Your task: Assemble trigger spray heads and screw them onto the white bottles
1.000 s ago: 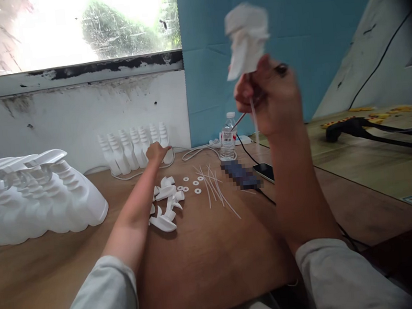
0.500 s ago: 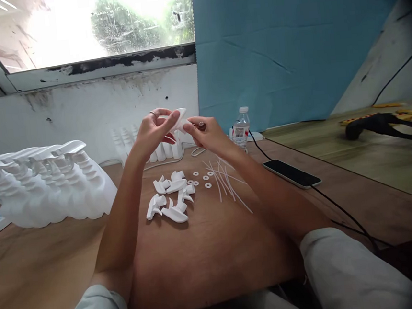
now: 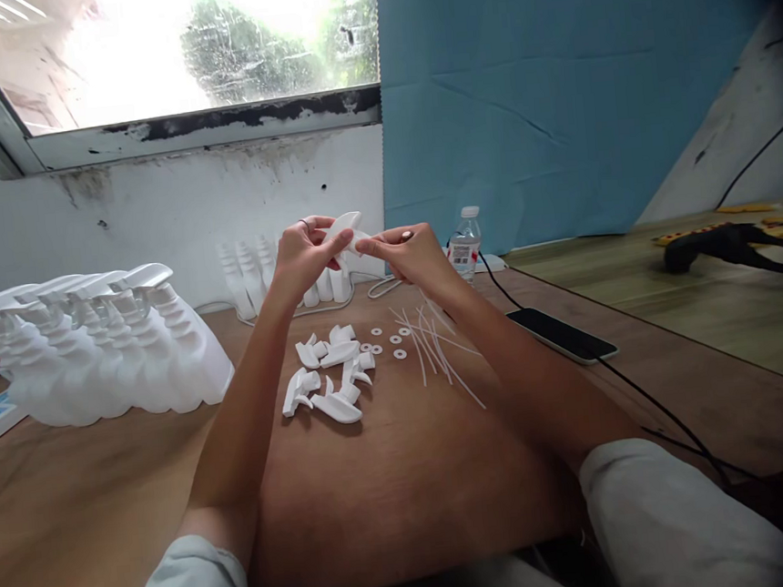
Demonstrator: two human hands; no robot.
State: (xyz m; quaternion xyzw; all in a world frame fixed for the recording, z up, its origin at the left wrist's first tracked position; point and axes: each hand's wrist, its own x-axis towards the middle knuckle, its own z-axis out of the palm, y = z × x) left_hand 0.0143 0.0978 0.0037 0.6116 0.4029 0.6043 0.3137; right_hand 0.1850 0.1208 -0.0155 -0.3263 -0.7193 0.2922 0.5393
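My left hand (image 3: 309, 253) is closed around a white trigger spray head (image 3: 346, 228), held up above the back of the table. My right hand (image 3: 407, 252) is closed too, thumb and forefinger pinched at the spray head's right side. From its curled fingers sticks a small brown-ended object (image 3: 407, 235), the rest of it hidden. Below the hands lie several more white spray heads (image 3: 336, 406), several flat white washers (image 3: 400, 354) and a loose spread of thin white tubes (image 3: 437, 349).
Rows of white bottles (image 3: 183, 348) stand at the left, smaller white bottles (image 3: 246, 283) behind my hands. A clear water bottle (image 3: 465, 249) and a phone (image 3: 563, 333) with a black cable are on the right. A blue sheet (image 3: 517, 91) covers part of the wall.
My right hand has shifted right and pulled slightly away from my left, its fingers now straighter along the spray head's side. The whole view has swung a little.
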